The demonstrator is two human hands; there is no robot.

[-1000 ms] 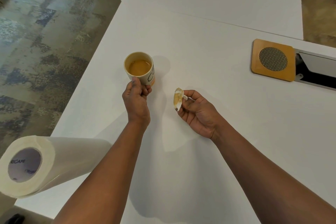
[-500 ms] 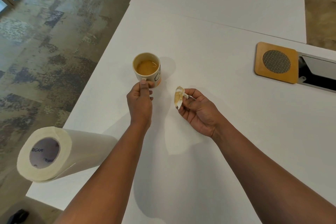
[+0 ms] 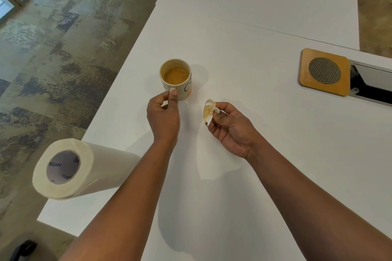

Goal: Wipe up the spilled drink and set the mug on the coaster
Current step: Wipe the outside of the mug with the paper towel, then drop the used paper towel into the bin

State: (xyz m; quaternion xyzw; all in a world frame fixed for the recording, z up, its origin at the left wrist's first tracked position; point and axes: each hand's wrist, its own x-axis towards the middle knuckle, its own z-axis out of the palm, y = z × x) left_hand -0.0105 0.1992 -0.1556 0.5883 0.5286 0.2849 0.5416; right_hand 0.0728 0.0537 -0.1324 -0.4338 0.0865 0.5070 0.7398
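Note:
A cream mug [image 3: 176,78] with brown drink in it stands on the white table [image 3: 244,53]. My left hand [image 3: 163,116] grips its handle from the near side, thumb on top. My right hand [image 3: 229,127] is just right of the mug and pinches a small crumpled paper towel piece [image 3: 209,111] stained brown. A square wooden coaster [image 3: 324,72] with a round mesh centre lies at the far right of the table, well away from the mug. No spill shows on the table around the mug.
A paper towel roll [image 3: 70,167] lies on its side at the table's near left corner, overhanging the edge. A cable slot [image 3: 373,85] with a grey lid sits right beside the coaster. The table's left edge drops to patterned carpet [image 3: 53,59].
The view has shifted, so the mug and hands sit further right in frame. My left hand keeps its hold on the mug handle. My right hand still holds the stained towel.

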